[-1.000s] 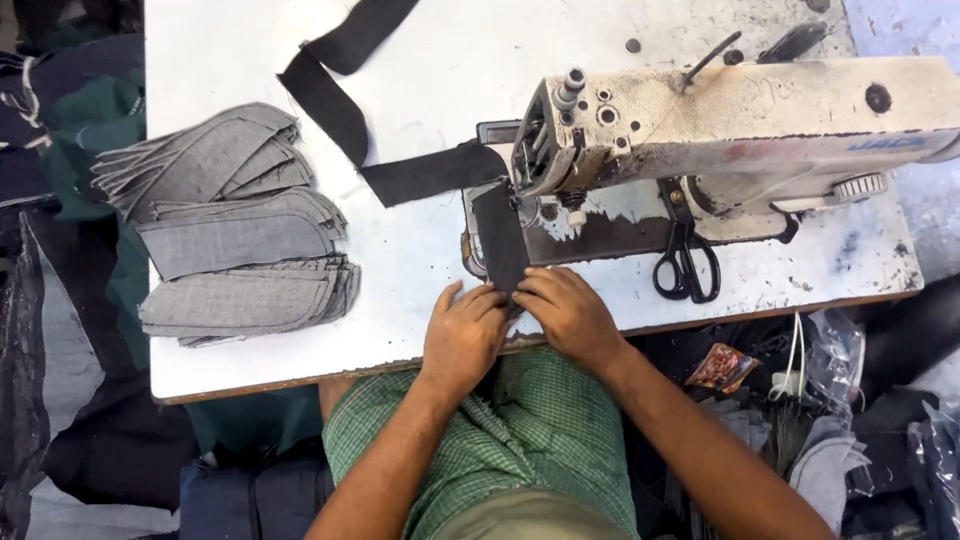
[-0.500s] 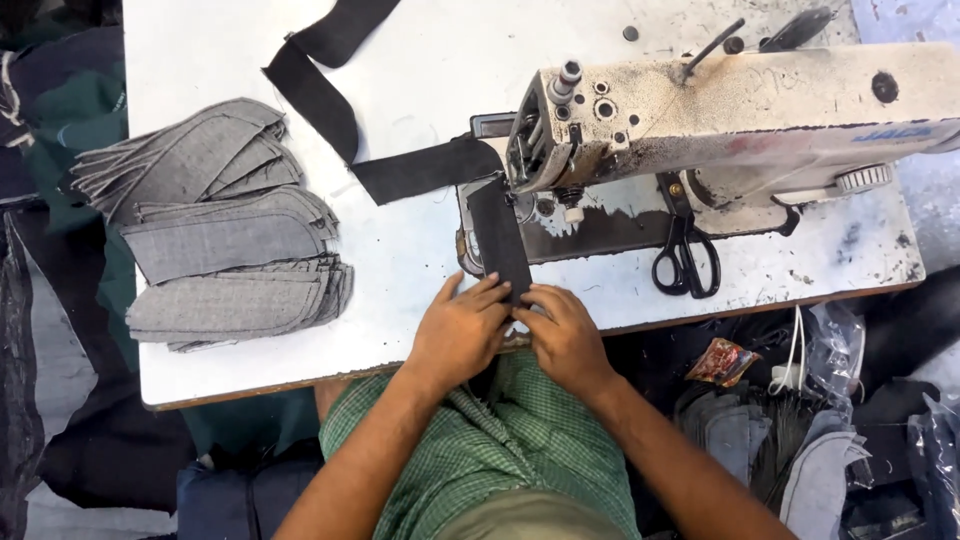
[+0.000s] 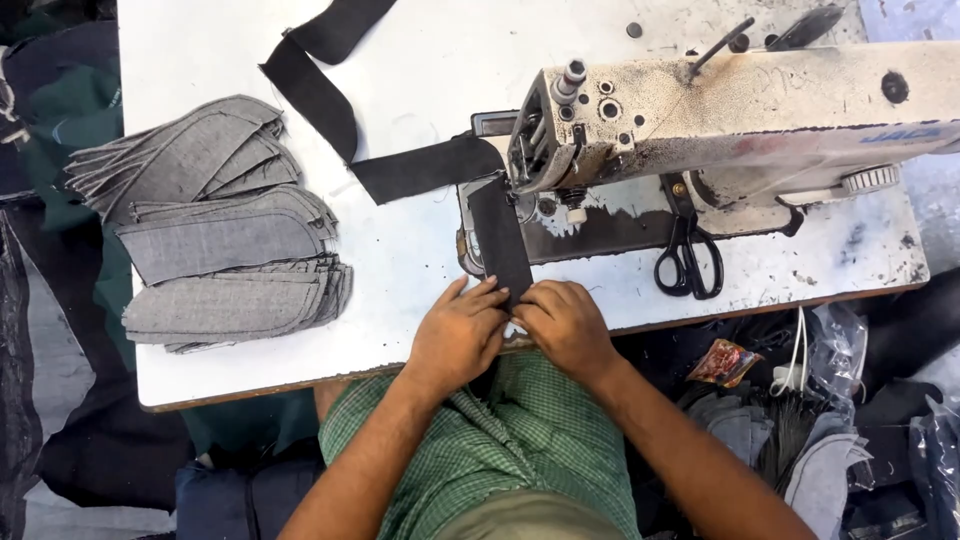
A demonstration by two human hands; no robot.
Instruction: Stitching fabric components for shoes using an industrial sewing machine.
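Observation:
A long black fabric strip [image 3: 500,235] runs from under the head of an old cream sewing machine [image 3: 740,115] down to the table's front edge. My left hand [image 3: 458,335] and my right hand [image 3: 565,325] sit side by side on the strip's near end, fingertips pinching and pressing it flat. Behind the needle the same strip [image 3: 420,168] trails off to the left and up towards the back of the white table [image 3: 420,270].
Stacks of grey curved fabric pieces [image 3: 225,235] lie on the left part of the table. Black scissors [image 3: 688,262] rest by the machine base. Bags and fabric scraps [image 3: 800,420] crowd the floor to the right.
Both hands stay on the strip's near end, with only slight finger shifts. The view has moved a little.

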